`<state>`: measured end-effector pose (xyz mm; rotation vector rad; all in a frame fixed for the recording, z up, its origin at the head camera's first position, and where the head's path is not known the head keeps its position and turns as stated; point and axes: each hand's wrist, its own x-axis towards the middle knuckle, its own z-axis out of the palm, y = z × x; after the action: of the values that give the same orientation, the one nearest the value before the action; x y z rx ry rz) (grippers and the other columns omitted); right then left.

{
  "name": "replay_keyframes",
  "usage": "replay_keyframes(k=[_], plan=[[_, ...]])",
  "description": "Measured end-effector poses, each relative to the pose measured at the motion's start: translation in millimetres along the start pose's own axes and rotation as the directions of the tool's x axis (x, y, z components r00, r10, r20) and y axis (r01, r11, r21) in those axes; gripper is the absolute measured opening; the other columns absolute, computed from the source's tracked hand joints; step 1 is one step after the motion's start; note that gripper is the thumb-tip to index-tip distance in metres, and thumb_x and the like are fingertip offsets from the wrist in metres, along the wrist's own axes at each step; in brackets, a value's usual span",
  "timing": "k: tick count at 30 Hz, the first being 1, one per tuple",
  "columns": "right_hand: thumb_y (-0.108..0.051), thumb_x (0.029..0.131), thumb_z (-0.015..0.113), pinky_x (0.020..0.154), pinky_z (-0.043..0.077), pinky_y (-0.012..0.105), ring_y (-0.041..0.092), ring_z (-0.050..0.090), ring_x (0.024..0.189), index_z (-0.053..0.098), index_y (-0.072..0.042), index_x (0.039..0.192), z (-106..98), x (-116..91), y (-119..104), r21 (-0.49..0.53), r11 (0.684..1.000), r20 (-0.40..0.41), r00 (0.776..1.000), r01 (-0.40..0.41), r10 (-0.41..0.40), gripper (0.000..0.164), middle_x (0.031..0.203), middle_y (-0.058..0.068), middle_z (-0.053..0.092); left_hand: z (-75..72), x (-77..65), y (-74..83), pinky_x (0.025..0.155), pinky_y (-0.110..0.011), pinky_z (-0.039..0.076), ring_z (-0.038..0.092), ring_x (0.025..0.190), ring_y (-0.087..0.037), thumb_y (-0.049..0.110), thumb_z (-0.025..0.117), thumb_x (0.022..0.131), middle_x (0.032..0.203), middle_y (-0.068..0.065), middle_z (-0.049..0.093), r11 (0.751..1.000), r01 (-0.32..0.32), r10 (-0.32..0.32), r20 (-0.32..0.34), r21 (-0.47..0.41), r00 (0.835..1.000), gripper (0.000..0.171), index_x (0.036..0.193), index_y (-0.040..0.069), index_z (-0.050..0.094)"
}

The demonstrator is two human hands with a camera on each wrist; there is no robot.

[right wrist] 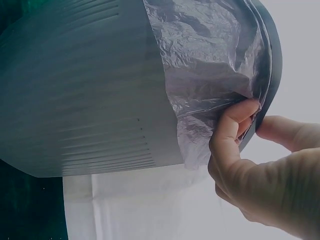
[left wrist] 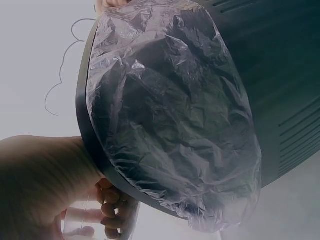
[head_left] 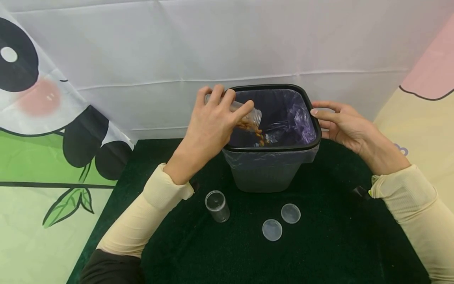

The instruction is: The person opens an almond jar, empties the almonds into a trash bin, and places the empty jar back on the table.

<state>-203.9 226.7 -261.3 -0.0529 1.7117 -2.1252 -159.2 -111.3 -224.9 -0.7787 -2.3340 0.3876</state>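
Observation:
My left hand [head_left: 214,120] grips a clear plastic jar [head_left: 253,116], tipped with its mouth over the trash bin [head_left: 264,173]. Small brown pieces [head_left: 261,138] spill from the jar into the bin; more brown pieces [left wrist: 111,210] show inside the jar in the left wrist view. A thin purple bag [head_left: 303,118] lines the bin and folds over its black rim [head_left: 273,149]. On the bin's right side, my right hand [head_left: 342,126] pinches the rim and bag between thumb and fingers, as the right wrist view [right wrist: 250,150] also shows.
A second clear jar [head_left: 217,206] stands uncovered in front of the bin, to the left. Two round translucent lids [head_left: 272,230] lie on the dark green cloth [head_left: 319,252]. Behind the bin hangs a white printed sheet [head_left: 142,47].

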Motion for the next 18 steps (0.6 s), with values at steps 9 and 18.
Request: replay_keyframes(k=[9,18], plan=[[-0.016,0.103,0.064,0.078,0.062,0.03,0.01,0.073,0.096,0.03,-0.012,0.157,-2.0,0.8,0.4,-0.034,0.999,-0.008,1.0,-0.005,0.004,0.064,0.122,-0.003,0.063,-2.1,0.6,1.1,0.106,-0.055,0.037,0.05,0.127,-0.036,0.024,0.08,0.09,0.133,-0.015,0.061,1.0,-0.002,0.001,0.037,0.019,0.999,0.063,0.145,0.031,0.051],[-0.017,0.103,0.064,0.079,0.062,0.031,0.01,0.073,0.098,0.026,-0.012,0.16,-2.1,1.3,-0.3,-0.048,0.999,-0.006,1.0,-0.014,0.014,0.068,0.128,-0.002,0.058,-1.9,1.0,1.7,0.106,-0.055,0.037,0.05,0.127,-0.036,0.022,0.081,0.09,0.132,-0.015,0.061,1.0,-0.009,0.008,0.024,0.025,1.0,0.062,0.144,0.031,0.052]])
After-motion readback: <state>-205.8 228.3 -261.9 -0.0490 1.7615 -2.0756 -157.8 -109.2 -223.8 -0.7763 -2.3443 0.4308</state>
